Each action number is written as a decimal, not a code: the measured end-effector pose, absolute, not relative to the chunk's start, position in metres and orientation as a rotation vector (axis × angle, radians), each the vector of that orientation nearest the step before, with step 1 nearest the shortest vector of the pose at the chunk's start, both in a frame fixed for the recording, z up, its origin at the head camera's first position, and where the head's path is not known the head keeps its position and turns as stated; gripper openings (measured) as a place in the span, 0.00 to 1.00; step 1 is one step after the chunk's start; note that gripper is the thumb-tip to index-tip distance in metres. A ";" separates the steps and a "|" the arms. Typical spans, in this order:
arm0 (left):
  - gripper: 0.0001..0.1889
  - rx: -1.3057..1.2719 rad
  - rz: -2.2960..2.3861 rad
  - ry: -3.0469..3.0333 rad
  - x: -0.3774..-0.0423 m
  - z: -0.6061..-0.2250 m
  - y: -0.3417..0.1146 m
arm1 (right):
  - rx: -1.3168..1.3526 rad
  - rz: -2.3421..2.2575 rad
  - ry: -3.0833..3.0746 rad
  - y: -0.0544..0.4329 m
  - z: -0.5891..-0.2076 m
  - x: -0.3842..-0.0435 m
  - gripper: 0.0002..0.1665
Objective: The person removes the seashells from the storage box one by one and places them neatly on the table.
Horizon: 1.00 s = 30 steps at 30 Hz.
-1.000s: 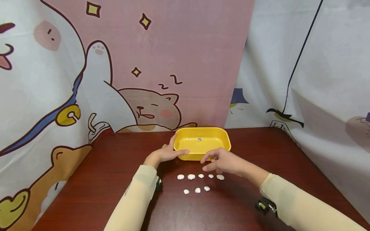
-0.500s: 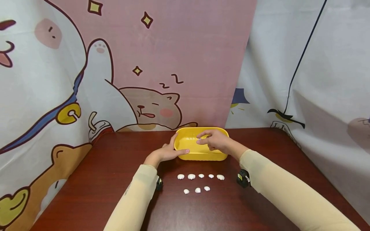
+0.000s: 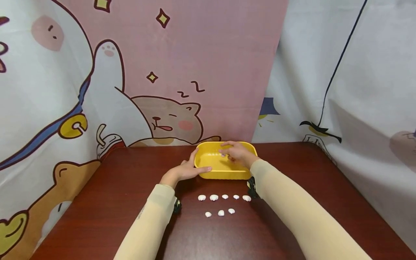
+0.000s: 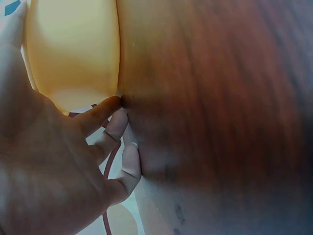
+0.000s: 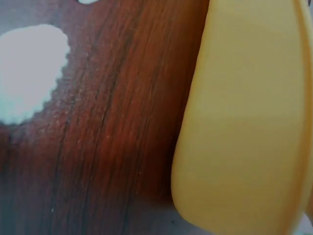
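Note:
A yellow plastic basin (image 3: 224, 174) stands at the back of the table. My left hand (image 3: 185, 171) holds its left end, thumb along the front rim and fingers round the side. In the left wrist view, those fingers (image 4: 100, 117) curve against the basin's end (image 4: 73, 54), some tips touching the tabletop. Inside the basin reaches my right hand (image 3: 238, 152), fingers apart, next to a small purplish-white seashell (image 3: 223, 155). Whether it touches the shell is hard to tell. The right wrist view shows the basin's outer wall (image 5: 239, 117), with that hand out of sight.
White seashells lie in front of the basin on the dark red wooden table (image 3: 208, 238): a back row with a scallop shell (image 3: 213, 198) and a front row with a smaller shell (image 3: 221, 213). Behind the table hangs a printed cloth (image 3: 227, 72).
My right hand has moved from above the back row of shells, over the basin's front rim and into the basin. The left hand keeps its place on the basin.

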<state>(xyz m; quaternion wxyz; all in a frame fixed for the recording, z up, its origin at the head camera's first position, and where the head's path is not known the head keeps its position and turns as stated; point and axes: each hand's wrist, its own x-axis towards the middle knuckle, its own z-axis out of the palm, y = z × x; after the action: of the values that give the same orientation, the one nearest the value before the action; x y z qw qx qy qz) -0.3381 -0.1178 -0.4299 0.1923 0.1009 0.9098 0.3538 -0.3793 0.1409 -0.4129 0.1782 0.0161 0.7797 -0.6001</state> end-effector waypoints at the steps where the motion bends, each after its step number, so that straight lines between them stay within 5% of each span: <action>1: 0.66 0.282 0.987 2.551 -0.338 -0.430 -0.118 | 0.058 -1.694 2.203 0.141 -0.415 -0.381 0.30; 30: 0.67 0.174 0.957 2.553 -0.357 -0.447 -0.118 | 0.126 -1.570 2.438 0.145 -0.447 -0.406 0.17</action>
<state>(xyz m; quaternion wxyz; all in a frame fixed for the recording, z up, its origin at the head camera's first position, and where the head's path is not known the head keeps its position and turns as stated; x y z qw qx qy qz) -0.3568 -0.1180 -0.4468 0.2035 0.0625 0.9149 0.3431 -0.4057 0.1452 -0.4468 0.1196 0.0429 0.8340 -0.5370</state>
